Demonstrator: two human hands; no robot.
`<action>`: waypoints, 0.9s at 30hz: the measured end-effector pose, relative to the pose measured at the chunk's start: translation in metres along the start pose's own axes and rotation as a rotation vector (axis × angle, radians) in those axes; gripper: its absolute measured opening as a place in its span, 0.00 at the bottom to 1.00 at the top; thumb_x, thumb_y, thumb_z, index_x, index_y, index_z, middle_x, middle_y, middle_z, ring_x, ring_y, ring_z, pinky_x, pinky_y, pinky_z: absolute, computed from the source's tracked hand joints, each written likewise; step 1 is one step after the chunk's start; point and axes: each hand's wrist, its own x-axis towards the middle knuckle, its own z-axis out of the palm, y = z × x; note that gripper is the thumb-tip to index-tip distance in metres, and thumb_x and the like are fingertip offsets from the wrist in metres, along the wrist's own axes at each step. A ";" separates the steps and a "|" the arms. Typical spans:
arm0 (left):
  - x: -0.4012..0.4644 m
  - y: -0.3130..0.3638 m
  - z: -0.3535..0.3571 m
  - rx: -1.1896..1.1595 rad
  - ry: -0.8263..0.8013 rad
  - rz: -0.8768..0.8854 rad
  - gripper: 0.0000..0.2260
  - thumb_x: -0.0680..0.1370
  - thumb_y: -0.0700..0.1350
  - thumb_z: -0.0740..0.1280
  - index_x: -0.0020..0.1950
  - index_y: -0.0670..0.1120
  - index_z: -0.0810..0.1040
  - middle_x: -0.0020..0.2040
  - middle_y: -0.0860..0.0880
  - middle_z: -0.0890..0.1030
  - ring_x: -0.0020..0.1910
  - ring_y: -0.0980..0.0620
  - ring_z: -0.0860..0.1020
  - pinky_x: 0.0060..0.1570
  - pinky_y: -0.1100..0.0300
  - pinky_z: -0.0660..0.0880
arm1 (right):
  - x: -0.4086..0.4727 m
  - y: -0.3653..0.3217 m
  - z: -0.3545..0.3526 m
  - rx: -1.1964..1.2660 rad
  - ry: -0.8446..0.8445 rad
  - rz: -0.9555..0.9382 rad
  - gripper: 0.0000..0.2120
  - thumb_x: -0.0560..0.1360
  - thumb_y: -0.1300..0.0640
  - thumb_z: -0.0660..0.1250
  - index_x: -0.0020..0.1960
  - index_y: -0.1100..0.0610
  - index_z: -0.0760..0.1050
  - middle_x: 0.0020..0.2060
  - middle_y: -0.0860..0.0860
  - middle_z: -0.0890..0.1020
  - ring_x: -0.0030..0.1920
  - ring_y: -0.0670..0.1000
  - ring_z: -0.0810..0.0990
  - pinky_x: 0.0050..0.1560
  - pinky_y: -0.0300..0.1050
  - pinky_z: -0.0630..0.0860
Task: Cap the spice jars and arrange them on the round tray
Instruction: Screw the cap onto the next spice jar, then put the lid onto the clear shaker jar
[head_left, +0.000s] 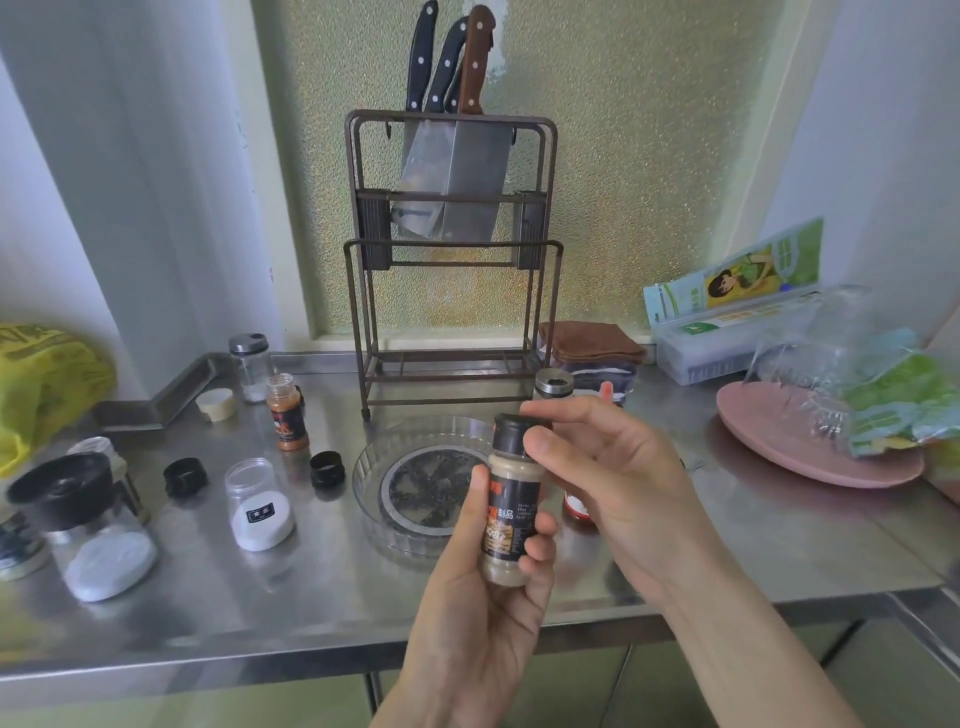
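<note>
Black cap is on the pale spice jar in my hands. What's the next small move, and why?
Probably finish twisting the black cap tight: the right hand pinches it while the left hand grips the pale spice jar above the round tray. Whether it is fully seated cannot be told. Then set the jar on the tray, which holds no jars.

The right hand (613, 467) covers most of a red-based jar (577, 512) near the round tray's (374, 499) right rim; only its bottom shows. A metal-capped jar (554, 384) behind that hand shows just its top. At the counter's (727, 545) left edge, a dark tin (18, 545) and a yellow bag (47, 374) are cut by the frame. Label print on the held jar (511, 519) is too blurred to read. A green packet (904, 400) runs off the right edge.
</note>
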 end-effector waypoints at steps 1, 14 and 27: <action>0.002 -0.001 -0.002 0.024 0.002 0.016 0.23 0.71 0.54 0.76 0.57 0.38 0.84 0.38 0.41 0.80 0.28 0.52 0.79 0.26 0.64 0.79 | -0.002 -0.001 0.002 -0.044 0.021 -0.028 0.12 0.71 0.53 0.78 0.54 0.52 0.85 0.46 0.53 0.89 0.44 0.48 0.87 0.41 0.33 0.78; 0.026 -0.019 -0.002 1.145 0.086 0.583 0.13 0.80 0.64 0.62 0.56 0.64 0.84 0.53 0.58 0.88 0.53 0.60 0.85 0.53 0.60 0.79 | -0.006 -0.021 -0.071 -0.491 0.418 -0.368 0.29 0.70 0.61 0.80 0.63 0.41 0.74 0.53 0.42 0.87 0.51 0.45 0.87 0.51 0.40 0.82; 0.050 -0.050 -0.033 1.343 0.237 0.478 0.05 0.82 0.53 0.68 0.55 0.59 0.84 0.51 0.65 0.84 0.50 0.61 0.83 0.46 0.52 0.86 | 0.007 0.080 -0.177 -0.832 0.583 -0.080 0.30 0.70 0.68 0.78 0.60 0.42 0.71 0.49 0.37 0.81 0.50 0.32 0.80 0.55 0.46 0.83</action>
